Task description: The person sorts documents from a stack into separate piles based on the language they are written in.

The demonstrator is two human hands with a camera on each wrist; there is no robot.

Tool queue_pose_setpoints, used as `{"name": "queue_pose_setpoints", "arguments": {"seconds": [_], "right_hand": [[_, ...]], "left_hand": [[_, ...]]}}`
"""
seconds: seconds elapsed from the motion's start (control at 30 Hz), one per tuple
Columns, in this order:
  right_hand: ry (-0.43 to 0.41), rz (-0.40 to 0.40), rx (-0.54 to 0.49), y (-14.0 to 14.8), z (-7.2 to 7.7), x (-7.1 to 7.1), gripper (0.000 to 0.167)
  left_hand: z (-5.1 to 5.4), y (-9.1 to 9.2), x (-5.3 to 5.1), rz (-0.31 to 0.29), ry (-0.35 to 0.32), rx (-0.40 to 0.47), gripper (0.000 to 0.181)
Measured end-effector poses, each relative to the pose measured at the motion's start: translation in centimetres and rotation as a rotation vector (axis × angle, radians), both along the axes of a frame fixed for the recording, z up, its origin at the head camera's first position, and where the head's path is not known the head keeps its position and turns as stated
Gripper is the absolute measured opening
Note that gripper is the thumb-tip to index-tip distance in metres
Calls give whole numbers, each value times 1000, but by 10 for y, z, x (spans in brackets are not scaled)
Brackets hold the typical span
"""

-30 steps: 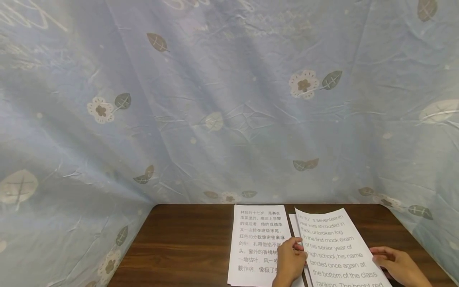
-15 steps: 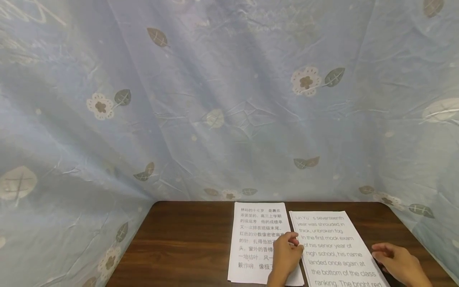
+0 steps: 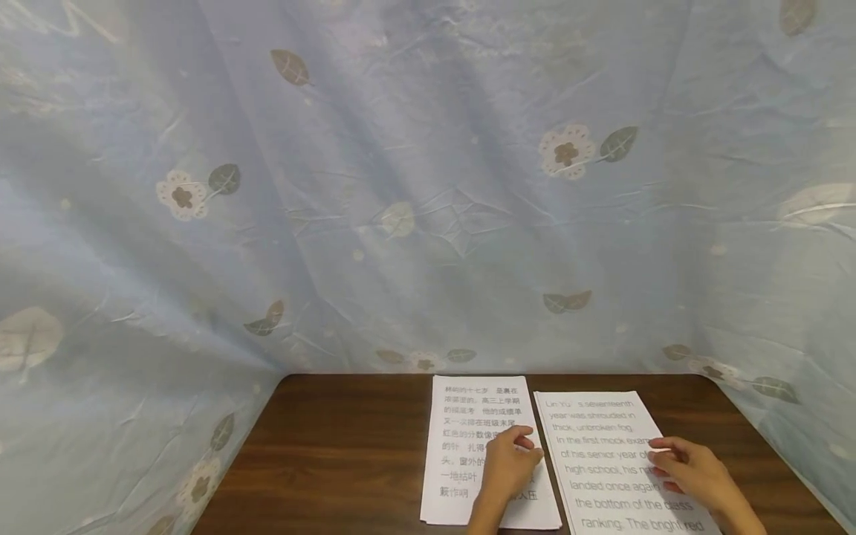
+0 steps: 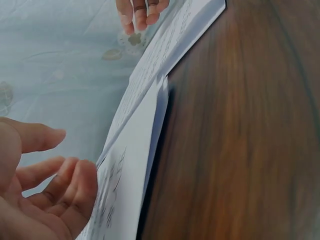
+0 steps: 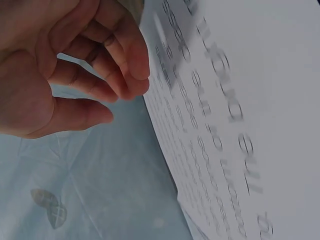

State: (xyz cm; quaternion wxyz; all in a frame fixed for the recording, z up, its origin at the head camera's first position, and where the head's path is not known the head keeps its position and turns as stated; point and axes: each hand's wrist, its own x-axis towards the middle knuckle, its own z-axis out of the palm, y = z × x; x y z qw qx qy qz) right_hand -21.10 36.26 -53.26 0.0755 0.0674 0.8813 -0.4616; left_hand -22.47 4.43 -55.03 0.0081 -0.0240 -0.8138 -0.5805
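Two paper stacks lie side by side in the head view. The left stack of Chinese-printed sheets (image 3: 461, 416) is under my left hand (image 3: 506, 464), whose loosely bent fingers hold nothing. Over the right edge of the English-printed stack (image 3: 595, 461) is my right hand (image 3: 692, 472), hiding some of the words. In the right wrist view, the fingers of the right hand (image 5: 95, 70) are relaxed near the printed page (image 5: 270, 100), with nothing between them. The left wrist view has the left hand (image 4: 45, 185) with thumb and fingers apart beside the Chinese sheets.
The dark brown wooden table (image 3: 334, 453) extends to the left of both stacks, and a strip of it shows at the right. A blue cloth curtain (image 3: 428, 223) with leaves and flowers stands behind the table and along its sides.
The top English sheet, earlier lifted and tilted between both hands, now lies flat on its stack. Both hands have let go; the left moved left over the Chinese sheets, the right moved left over the English page.
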Motion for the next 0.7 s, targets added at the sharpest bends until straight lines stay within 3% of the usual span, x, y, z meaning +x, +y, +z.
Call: {"name": "queue_pose_setpoints", "arguments": {"seconds": [0.33, 0.7], "right_hand": [[23, 10, -94, -36, -1, -5, 52], [56, -1, -104, -65, -4, -9, 46]], "left_hand": [[0, -36, -4, -94, 23, -112, 40], [5, -64, -7, -97, 56, -119, 44]]}}
